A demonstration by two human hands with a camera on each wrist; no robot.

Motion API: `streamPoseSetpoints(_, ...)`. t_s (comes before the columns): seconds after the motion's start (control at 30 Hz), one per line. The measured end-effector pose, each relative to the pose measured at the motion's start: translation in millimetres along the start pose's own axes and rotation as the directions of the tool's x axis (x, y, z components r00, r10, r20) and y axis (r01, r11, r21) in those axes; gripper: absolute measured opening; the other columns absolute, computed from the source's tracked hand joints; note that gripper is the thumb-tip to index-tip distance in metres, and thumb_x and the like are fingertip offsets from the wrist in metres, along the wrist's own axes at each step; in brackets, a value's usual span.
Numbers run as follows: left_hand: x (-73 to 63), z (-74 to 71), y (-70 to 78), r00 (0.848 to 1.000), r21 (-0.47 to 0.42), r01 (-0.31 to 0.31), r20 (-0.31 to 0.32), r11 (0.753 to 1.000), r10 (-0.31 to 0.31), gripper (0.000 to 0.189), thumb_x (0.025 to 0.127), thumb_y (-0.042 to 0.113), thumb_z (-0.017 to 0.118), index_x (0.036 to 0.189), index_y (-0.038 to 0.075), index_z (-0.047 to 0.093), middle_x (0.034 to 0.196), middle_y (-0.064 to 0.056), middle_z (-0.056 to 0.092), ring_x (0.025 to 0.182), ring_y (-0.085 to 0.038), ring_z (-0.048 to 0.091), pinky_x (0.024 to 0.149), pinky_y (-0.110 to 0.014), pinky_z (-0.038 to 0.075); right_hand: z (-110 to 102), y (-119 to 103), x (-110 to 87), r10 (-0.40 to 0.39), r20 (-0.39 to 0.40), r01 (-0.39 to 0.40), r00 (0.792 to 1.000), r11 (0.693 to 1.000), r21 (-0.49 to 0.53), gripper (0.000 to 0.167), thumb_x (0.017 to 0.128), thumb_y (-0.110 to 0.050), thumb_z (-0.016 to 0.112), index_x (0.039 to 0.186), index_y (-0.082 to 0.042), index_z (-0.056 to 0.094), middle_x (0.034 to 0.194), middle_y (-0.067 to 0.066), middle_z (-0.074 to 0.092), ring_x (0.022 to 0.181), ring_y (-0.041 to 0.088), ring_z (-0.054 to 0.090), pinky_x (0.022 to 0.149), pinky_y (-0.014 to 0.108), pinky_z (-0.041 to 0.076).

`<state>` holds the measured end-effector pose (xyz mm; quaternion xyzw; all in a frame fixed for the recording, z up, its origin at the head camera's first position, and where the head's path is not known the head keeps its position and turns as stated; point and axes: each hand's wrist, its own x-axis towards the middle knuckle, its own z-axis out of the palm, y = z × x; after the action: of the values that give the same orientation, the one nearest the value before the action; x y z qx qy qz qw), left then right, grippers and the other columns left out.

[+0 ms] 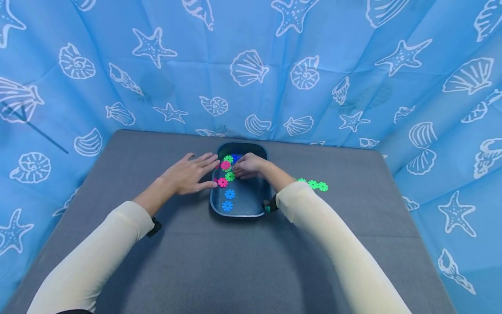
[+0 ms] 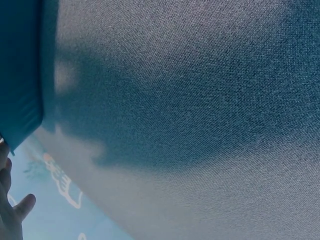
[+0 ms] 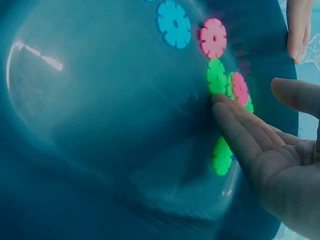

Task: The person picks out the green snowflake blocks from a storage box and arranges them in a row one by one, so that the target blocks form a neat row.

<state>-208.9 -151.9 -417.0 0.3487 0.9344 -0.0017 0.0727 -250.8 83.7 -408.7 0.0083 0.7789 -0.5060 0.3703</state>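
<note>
A dark blue rectangular basin [image 1: 247,213] holds several snowflake-shaped plastic discs in pink, green and blue, mostly along its left side. My right hand [image 1: 251,166] reaches down inside it. In the right wrist view that hand's fingers [image 3: 242,127] are straight, fingertips right at a green disc [image 3: 216,76], with the thumb apart. A pink disc [image 3: 214,38] and a light blue disc [image 3: 173,24] lie close by. My left hand [image 1: 192,174] rests at the basin's left rim, fingers stretched out and thumb spread.
A row of green discs [image 1: 313,184] lies on the grey table [image 1: 188,261] right of the basin, partly hidden by the right forearm. Behind the table hangs a blue curtain [image 1: 219,78] with white shells and starfish.
</note>
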Motion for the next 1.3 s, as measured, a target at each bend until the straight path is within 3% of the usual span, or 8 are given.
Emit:
streamPoseSetpoints(0.2,-0.4,1.7,-0.8,1.0,-0.011,0.002,0.0,1.0,-0.002,0.079,0.098,0.062,0.047,0.158,0.013,0.029,0.164,-0.009,0.022,0.151,-0.03,0.019,0.115,-0.064,0.017,5,-2,1.6,0.001,0.015,-0.002,1.0,0.999,0.034,0.043,0.105,-0.013,0.051,0.142,0.007,0.045,0.13,0.025,0.061,0.122,0.035,0.06,0.103,0.045,0.047)
streamPoseSetpoints(0.7,-1.8,1.1,-1.2,1.0,-0.014,-0.003,0.008,1.0,0.003,0.08,0.099,0.061,0.046,0.158,0.012,0.027,0.164,-0.009,0.022,0.151,-0.029,0.018,0.116,-0.064,0.017,22,-4,7.3,0.019,0.062,-0.024,0.998,0.997,0.07,0.029,0.102,-0.006,0.054,0.128,0.007,0.054,0.124,0.023,0.065,0.121,0.034,0.061,0.103,0.045,0.047)
streamPoseSetpoints(1.07,-1.1,0.7,-1.8,1.0,-0.005,0.005,0.014,1.0,-0.005,0.081,0.098,0.063,0.044,0.159,0.012,0.026,0.165,-0.009,0.021,0.151,-0.029,0.017,0.115,-0.064,0.017,30,-3,15.0,0.02,0.037,-0.023,0.999,0.995,0.098,0.037,0.095,-0.002,0.064,0.13,0.005,0.053,0.109,0.017,0.067,0.112,0.031,0.066,0.099,0.044,0.05)
streamPoseSetpoints(1.3,-0.5,0.7,-0.9,1.0,-0.002,0.0,0.009,1.0,0.0,0.08,0.099,0.063,0.044,0.158,0.012,0.026,0.164,-0.009,0.021,0.151,-0.03,0.02,0.115,-0.064,0.019,34,-4,15.7,0.025,0.0,-0.024,1.0,0.996,0.089,0.039,0.094,-0.008,0.069,0.129,0.003,0.055,0.111,0.017,0.071,0.109,0.029,0.068,0.096,0.042,0.052)
